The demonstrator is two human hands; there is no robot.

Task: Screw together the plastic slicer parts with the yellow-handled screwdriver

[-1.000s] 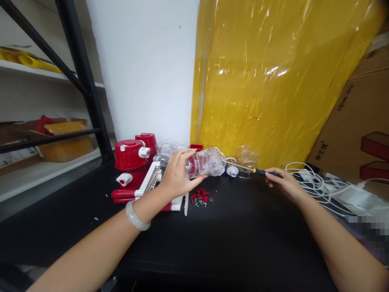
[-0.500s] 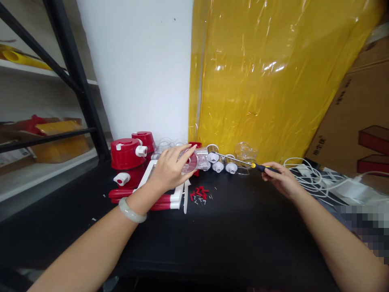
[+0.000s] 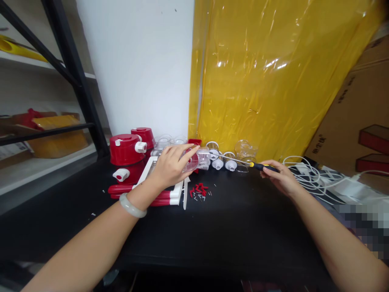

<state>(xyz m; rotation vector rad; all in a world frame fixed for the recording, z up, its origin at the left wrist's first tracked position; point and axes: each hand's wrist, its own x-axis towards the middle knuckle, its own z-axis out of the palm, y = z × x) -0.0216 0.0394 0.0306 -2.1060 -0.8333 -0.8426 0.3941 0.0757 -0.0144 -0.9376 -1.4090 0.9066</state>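
My left hand [image 3: 170, 167], with a pale bangle on the wrist, is closed round a clear plastic housing [image 3: 198, 159] that lies on its side near the back of the black table [image 3: 231, 227]. My right hand [image 3: 278, 176] grips a screwdriver [image 3: 257, 165] with a black and yellow handle. Its thin shaft reaches left toward the clear housing. Small red clips and tiny screws [image 3: 199, 190] lie on the table just in front of the housing.
Red and white plastic parts [image 3: 127, 152] are stacked at the left, beside a white and red frame [image 3: 165, 194]. Clear parts with white caps [image 3: 226, 161] stand against a yellow plastic sheet [image 3: 267, 81]. White cables [image 3: 316, 178] and a cardboard box [image 3: 358, 129] are at the right.
My left hand has set the clear housing lower and further left, toward the red parts. The right hand with the screwdriver has barely shifted.
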